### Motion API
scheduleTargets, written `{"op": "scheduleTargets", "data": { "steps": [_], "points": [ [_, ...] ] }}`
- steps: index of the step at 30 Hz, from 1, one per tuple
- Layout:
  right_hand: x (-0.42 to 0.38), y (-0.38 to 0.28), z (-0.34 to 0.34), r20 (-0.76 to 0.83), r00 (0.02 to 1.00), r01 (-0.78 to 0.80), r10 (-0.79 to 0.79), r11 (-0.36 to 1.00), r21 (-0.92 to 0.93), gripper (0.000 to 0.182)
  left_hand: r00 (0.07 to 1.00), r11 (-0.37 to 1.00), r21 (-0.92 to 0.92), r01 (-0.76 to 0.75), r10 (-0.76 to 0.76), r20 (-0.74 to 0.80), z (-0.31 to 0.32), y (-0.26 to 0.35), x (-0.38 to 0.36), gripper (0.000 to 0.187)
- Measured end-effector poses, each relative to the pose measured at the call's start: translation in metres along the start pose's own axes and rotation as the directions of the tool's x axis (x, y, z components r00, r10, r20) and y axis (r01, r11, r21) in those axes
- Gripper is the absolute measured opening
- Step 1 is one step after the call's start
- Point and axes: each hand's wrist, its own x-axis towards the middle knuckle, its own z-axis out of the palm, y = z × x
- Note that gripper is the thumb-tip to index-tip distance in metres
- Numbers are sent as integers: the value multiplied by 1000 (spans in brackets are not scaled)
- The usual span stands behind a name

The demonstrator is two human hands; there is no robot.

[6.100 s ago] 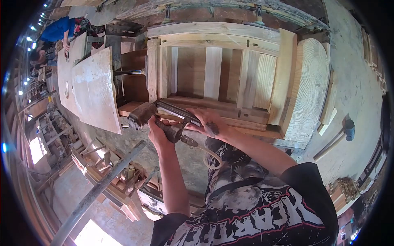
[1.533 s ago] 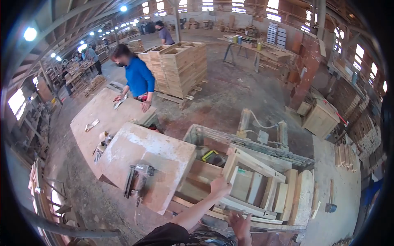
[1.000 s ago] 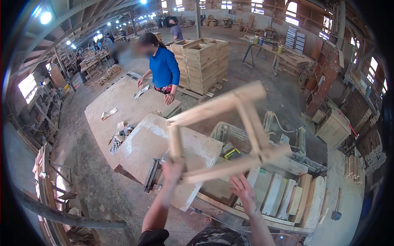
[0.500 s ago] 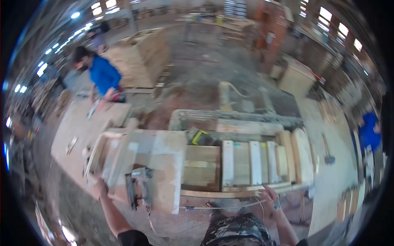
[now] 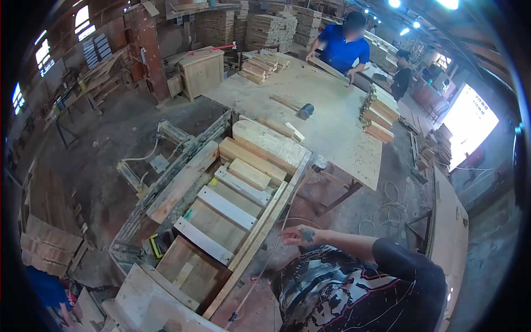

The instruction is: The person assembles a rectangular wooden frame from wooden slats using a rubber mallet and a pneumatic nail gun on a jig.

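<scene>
My right hand [image 5: 298, 235] is in front of my body, fingers loosely extended with nothing visible between them. Its fingertips overlap a thin air hose [image 5: 255, 282] that runs along the workbench's near side. Just beyond that hand is the long wooden rail [image 5: 251, 235] edging the bench frame. Inside the frame lie white-faced boards [image 5: 203, 239], plain wood blocks [image 5: 250, 173] and a wide pale plank [image 5: 263, 141]. A yellow-and-black tool [image 5: 156, 245] sits at the frame's far side. My left hand is out of view.
A large plywood table [image 5: 332, 130] adjoins the bench, bearing a mallet [image 5: 304, 111] and stacked wood strips [image 5: 380, 113]. A person in blue [image 5: 343, 50] handles a board across it. A wooden cabinet [image 5: 202, 74] stands behind. Coiled hose [image 5: 390, 193] lies on the floor at right.
My view has swung right and tilted, bringing the plywood table and the person in blue to the centre. My left hand and the nail gun have left the view.
</scene>
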Motion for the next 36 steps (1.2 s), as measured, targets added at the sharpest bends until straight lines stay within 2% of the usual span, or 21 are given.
{"op": "scheduleTargets", "data": {
  "steps": [1,2,5,6,7,8,9,11,12,14,16,18,19,21,22,23,26,28,30,33,36],
  "points": [
    [-2,6,1,21,1000,4,-4,1000,-9,51,960,957,-167,238,-205,192,13,55,-12,30],
    [-8,8,-1,12,1000,5,-5,1000,-13,51,960,954,-176,241,-207,189,15,111,-18,30],
    [-20,18,-15,20,1000,-22,23,997,-71,50,788,931,-320,174,64,612,45,216,-84,24],
    [-26,21,-21,2,1000,-18,18,997,-75,50,672,766,-412,493,-35,739,26,284,-88,23],
    [-35,20,-29,-44,997,-62,61,998,-10,51,744,766,-496,410,33,667,48,302,-137,20],
    [-43,20,-37,-88,990,-102,107,993,58,52,665,743,-472,474,49,745,52,328,-171,17],
    [-49,26,-45,-107,989,-100,105,993,56,52,775,714,-639,286,220,592,50,356,-193,18],
    [-61,43,-59,-180,953,-207,242,959,191,51,599,590,-569,573,173,782,19,420,-208,21],
    [-66,54,-65,-190,951,-207,244,959,196,51,600,585,-576,570,183,779,17,438,-217,21],
    [-71,77,-82,-291,911,-209,292,935,286,48,626,648,-641,412,310,716,24,461,-245,17],
    [-69,96,-107,-330,891,-225,312,935,275,45,620,650,-607,459,255,742,35,480,-265,13],
    [-66,120,-139,-375,845,-257,381,905,339,41,562,920,-331,210,163,811,34,504,-250,15],
    [-63,138,-158,-378,845,-253,379,905,342,41,578,937,-291,195,130,806,39,509,-256,17],
    [-51,188,-197,-605,780,-72,161,983,169,39,617,944,-286,165,127,777,53,502,-278,22],
    [-43,215,-217,-600,784,-60,159,981,182,39,640,937,-318,141,159,752,55,501,-284,24],
    [-34,243,-239,-669,722,-32,177,974,222,36,604,976,-210,55,135,785,39,520,-260,32],
    [1,310,-295,-745,557,96,367,863,497,28,565,991,-66,117,-12,825,47,521,-271,37],
    [21,325,-336,-870,428,17,246,960,279,25,590,998,-36,49,0,808,51,520,-278,38],
    [46,327,-374,-847,453,60,278,939,340,24,616,992,-31,118,-49,787,54,515,-286,28],
    [96,319,-425,-813,491,37,313,925,378,23,661,997,43,70,-78,746,66,499,-303,34],
    [146,308,-465,-865,374,95,335,913,395,29,636,989,124,84,-149,757,64,499,-298,31]
  ]
}}
